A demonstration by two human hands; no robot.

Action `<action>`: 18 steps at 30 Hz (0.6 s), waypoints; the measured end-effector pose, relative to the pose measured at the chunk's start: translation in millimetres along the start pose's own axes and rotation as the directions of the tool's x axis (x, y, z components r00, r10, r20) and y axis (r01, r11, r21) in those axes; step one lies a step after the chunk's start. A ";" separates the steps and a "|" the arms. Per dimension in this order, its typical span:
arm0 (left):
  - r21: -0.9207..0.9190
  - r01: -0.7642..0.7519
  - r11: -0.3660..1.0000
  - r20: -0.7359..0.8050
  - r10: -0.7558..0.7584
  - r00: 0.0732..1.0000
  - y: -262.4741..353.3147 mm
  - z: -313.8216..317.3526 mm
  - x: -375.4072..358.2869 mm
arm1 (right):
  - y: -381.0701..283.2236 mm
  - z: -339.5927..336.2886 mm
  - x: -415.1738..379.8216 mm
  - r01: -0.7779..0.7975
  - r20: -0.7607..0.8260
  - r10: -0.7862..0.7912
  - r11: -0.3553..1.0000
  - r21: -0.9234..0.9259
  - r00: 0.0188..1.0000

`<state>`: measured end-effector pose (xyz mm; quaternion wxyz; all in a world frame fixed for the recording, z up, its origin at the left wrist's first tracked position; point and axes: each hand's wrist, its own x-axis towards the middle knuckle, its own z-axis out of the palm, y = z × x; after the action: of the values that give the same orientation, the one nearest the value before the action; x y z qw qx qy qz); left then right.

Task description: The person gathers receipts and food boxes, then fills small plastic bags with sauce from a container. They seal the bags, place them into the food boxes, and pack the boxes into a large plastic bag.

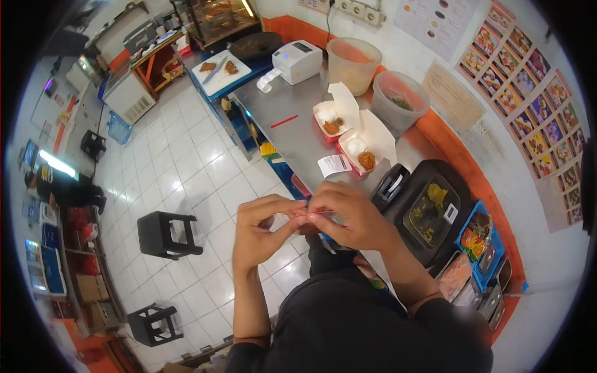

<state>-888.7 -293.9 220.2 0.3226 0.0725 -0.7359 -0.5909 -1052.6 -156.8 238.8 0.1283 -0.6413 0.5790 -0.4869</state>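
My left hand (264,227) and my right hand (351,217) meet in front of my body, near the counter's edge. Both pinch a thin reddish strip (300,215) between thumbs and fingertips; it is too small to tell its kind. Beyond them on the metal counter (267,102) stand two open red-and-white food boxes, the nearer box (380,140) and the farther box (344,99), each with white rice and a brown fried piece. A printed receipt (334,165) lies against the nearer box. Farther back lies a red pen-like stick (284,121).
Along the wall stand two plastic buckets (353,62) and a white label printer (297,62). A cutting board (221,71) holds a knife and fried pieces. To the right are a black tray (438,211) and a blue basket (482,242). Black stools (165,233) stand on the tiled floor; another person (65,186) is far left.
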 end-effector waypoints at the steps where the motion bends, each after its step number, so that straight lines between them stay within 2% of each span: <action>1: 0.008 -0.004 1.000 -0.014 0.004 1.000 -6.1 -4.0 2.9 | 6.9 5.6 6.3 0.029 -0.010 -0.029 1.000 0.000 1.000; 4: 0.104 0.004 0.995 -0.020 -0.002 1.000 -25.5 -21.3 14.4 | 26.5 12.9 22.3 0.059 0.042 -0.056 0.995 -0.076 0.998; 6: 0.151 -0.012 0.989 -0.003 0.012 1.000 -43.0 -29.5 21.8 | 44.8 11.8 30.5 0.065 0.046 -0.062 0.997 -0.052 0.997; 7: 0.087 -0.018 0.996 -0.024 0.020 0.999 -47.8 -25.2 29.1 | 53.6 11.1 34.4 0.067 0.046 -0.065 0.997 -0.037 0.997; 10: 0.127 0.020 0.992 0.055 -0.027 0.998 -69.5 -27.4 54.0 | 86.1 -0.2 38.7 0.035 0.006 -0.035 0.999 -0.035 0.999; 13: 0.144 0.091 0.985 0.129 -0.110 0.986 -89.6 -27.7 87.7 | 115.7 -13.8 35.7 -0.112 -0.054 0.112 0.994 0.010 0.992; 16: 0.170 0.150 0.974 0.188 -0.182 0.965 -105.8 -21.6 123.9 | 141.6 -25.7 34.7 -0.193 -0.171 0.202 0.979 0.069 0.964; 18: 0.238 0.222 0.945 0.203 -0.272 0.941 -113.0 -15.2 150.2 | 152.7 -40.4 34.1 -0.334 -0.156 0.350 0.935 0.118 0.924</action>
<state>-1028.6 -412.6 176.6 0.1474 0.1290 -0.8122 -0.5495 -1183.1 -215.5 163.7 0.1886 -0.4787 0.6687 -0.5368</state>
